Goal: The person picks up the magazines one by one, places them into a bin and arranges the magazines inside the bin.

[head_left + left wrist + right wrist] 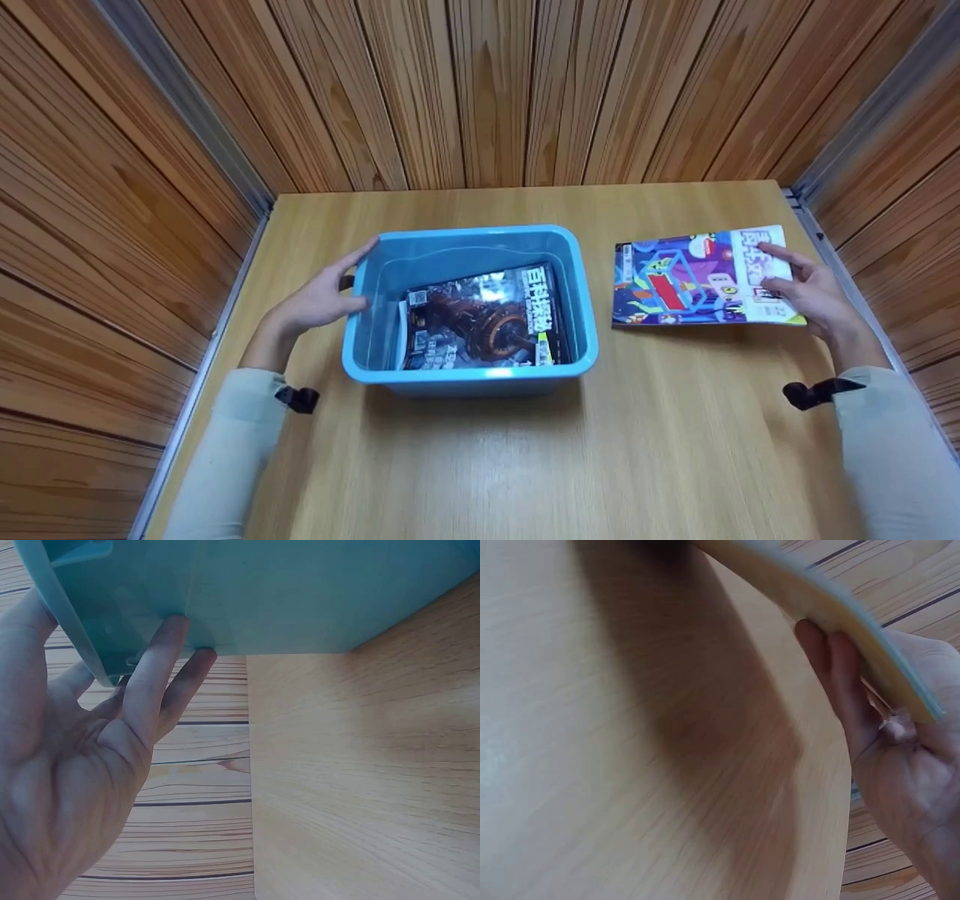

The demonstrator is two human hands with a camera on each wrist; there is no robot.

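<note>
A blue plastic bin (472,234) stands on the wooden table with a dark magazine (480,319) lying inside it. My left hand (330,289) rests against the bin's left wall with straight fingers; in the left wrist view the fingers (154,682) touch the blue bin (300,592) from outside. To the right of the bin is a colourful magazine (682,281). My right hand (784,274) holds its right edge. In the right wrist view the fingers (832,682) lie under the magazine's edge (832,607), which is raised off the table.
The wooden table (637,435) is enclosed by wood-panelled walls on the left, back and right. Bare tabletop lies in front of the bin and between the bin and the colourful magazine.
</note>
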